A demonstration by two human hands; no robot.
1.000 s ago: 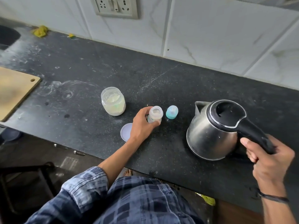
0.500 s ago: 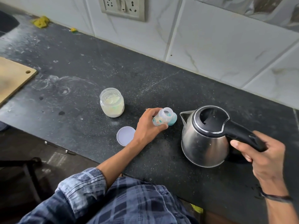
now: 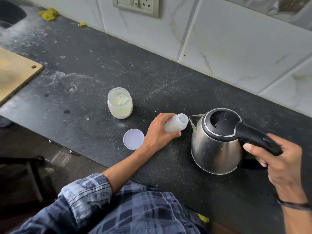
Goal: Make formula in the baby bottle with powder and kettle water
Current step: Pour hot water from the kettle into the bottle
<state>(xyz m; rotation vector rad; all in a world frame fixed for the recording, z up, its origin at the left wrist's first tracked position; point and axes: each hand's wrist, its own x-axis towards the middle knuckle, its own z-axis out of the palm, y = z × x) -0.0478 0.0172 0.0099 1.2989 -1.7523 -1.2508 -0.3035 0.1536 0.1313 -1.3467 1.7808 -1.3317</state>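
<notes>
My left hand (image 3: pixel 158 132) grips a small clear baby bottle (image 3: pixel 176 123), tilted with its open mouth towards the kettle's spout. The steel kettle (image 3: pixel 216 146) with a black lid stands just right of the bottle, its spout a short gap from the bottle's mouth. My right hand (image 3: pixel 276 157) holds the kettle's black handle. An open glass jar of pale powder (image 3: pixel 120 103) stands upright to the left. The jar's white lid (image 3: pixel 133 139) lies flat on the counter beside my left wrist. A teal shape shows through the bottle's mouth.
The dark stone counter (image 3: pixel 84 81) runs along a tiled wall with a socket plate (image 3: pixel 136 5). A wooden board (image 3: pixel 15 73) lies at the far left, a sink edge (image 3: pixel 10 14) beyond it. The counter's front edge drops off near my body.
My left hand has tilted the bottle further and brought it closer to the spout. The kettle has shifted left towards the bottle in my right hand's grip. The teal cap is now hidden behind the bottle.
</notes>
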